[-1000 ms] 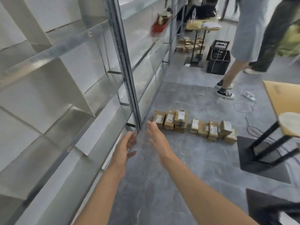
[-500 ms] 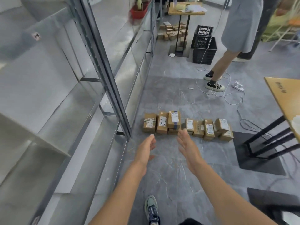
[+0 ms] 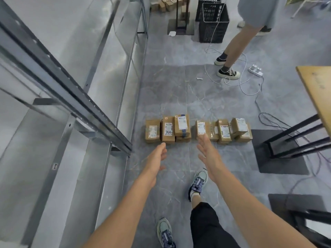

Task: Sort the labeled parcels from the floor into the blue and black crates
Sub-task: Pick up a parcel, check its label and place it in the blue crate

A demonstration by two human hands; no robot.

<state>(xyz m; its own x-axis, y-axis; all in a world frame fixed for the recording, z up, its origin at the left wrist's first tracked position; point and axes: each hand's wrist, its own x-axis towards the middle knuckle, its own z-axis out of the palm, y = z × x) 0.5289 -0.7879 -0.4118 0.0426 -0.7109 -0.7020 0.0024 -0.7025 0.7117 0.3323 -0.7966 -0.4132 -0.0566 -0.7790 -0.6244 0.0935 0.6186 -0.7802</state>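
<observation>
The parcels (image 3: pixel 223 131) at mid-frame carry white printed stickers, but the print is too small to read. One label (image 3: pixel 168 128) bears a blue handwritten scrawl, also illegible.

Parcel labels (image 3: pixel 201 127) just past right hand (image 3: pixel 208 154): print too small to read. Bystander (image 3: pixel 234 42) far beyond: cut off above thigh.

We see brown parcels (image 3: pixel 223 130) with white labels (image 3: pixel 168 128), and one taped parcel (image 3: pixel 182 127) wears a blue band. The floor (image 3: pixel 179 90) is grey with pale marble veining; at its far edge we see a black lattice crate (image 3: pixel 212 24).
</observation>
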